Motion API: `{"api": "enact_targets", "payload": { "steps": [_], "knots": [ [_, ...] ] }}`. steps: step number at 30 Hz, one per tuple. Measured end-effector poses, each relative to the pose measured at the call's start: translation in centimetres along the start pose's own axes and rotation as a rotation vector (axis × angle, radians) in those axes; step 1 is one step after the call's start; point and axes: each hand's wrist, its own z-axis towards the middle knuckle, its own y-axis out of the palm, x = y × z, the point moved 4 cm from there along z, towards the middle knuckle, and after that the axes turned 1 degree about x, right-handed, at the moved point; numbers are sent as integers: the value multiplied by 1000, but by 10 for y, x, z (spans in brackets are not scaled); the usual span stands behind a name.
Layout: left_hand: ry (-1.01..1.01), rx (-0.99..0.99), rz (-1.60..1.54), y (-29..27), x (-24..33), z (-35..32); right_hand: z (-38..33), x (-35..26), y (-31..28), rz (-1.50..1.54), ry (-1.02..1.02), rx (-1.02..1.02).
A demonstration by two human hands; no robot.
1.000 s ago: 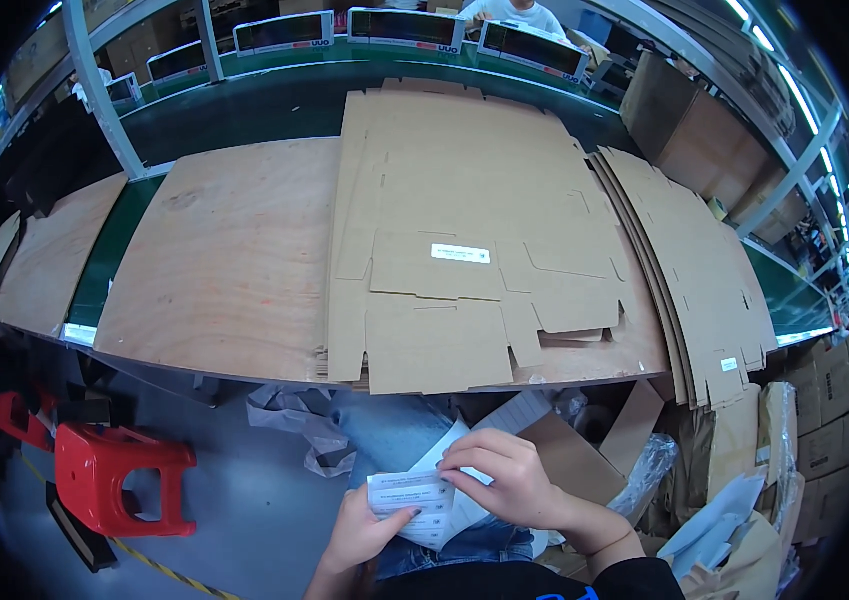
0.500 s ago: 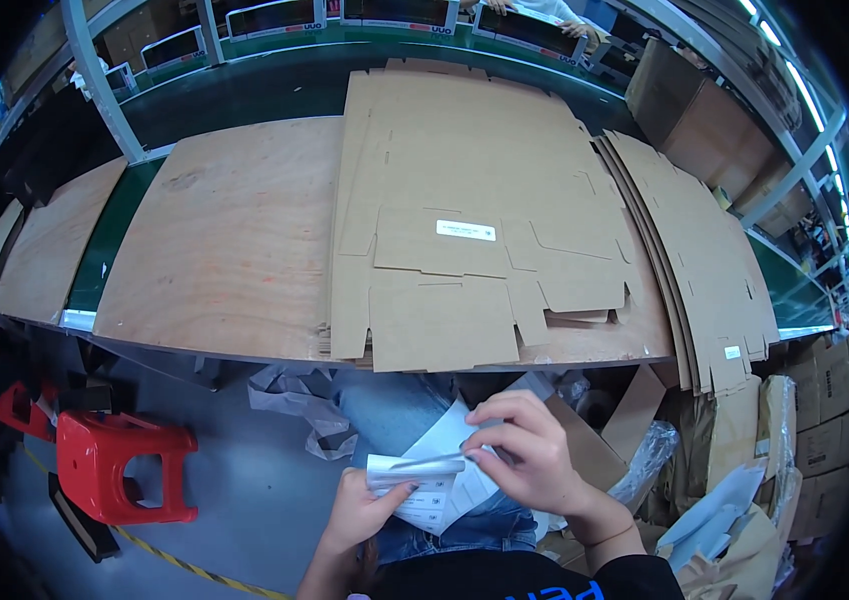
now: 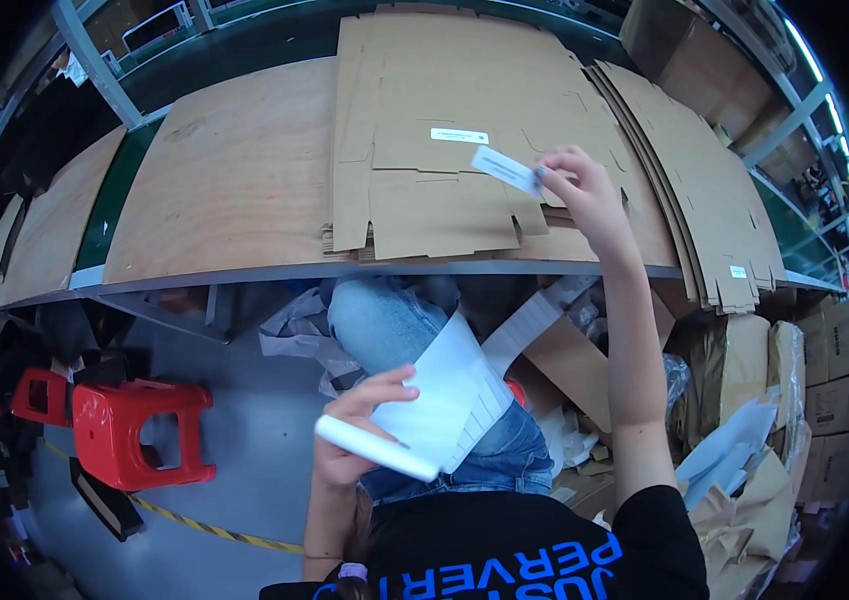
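My right hand (image 3: pixel 585 190) is raised over the near part of a stack of flat cardboard boxes (image 3: pixel 455 75). Between thumb and fingers it pinches a small white label (image 3: pixel 503 169) by one end. A similar white sticker (image 3: pixel 460 135) lies on the top cardboard, just beyond the held one. Down at my lap, my left hand (image 3: pixel 350 415) grips white label sheets (image 3: pixel 445 385). One edge of the sheets is curled into a roll (image 3: pixel 375 447) across the palm, and the rest spreads over my jeans.
A wooden board (image 3: pixel 225 180) covers the bench left of the stack. More flat boxes (image 3: pixel 690 180) lean over the edge at right. A red stool (image 3: pixel 140 430) stands on the floor at left. Crumpled paper (image 3: pixel 745 510) and stacked cartons (image 3: pixel 835 380) fill the lower right.
My right hand has moved from the label sheets up and away over the cardboard, now carrying a separate label. The left hand has shifted slightly left, the sheets rolled edge turned. The view has tilted down.
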Motion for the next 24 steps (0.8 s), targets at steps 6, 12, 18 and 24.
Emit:
{"api": "enact_targets", "payload": {
  "steps": [6, 12, 18, 24],
  "knots": [
    [-197, -57, -495, -16, -23, -19, 25, 24, 30, -208, -11, -281],
    [-363, 47, -527, -15, -44, -21, 31, 37, 40, -222, 62, -422],
    [-420, 95, -559, -23, -61, -14, 30, 49, 44, -181, -4, -404],
    [-503, 158, -559, -28, -75, -5, 27, 43, 45, -190, 11, -345]
  ]
}}
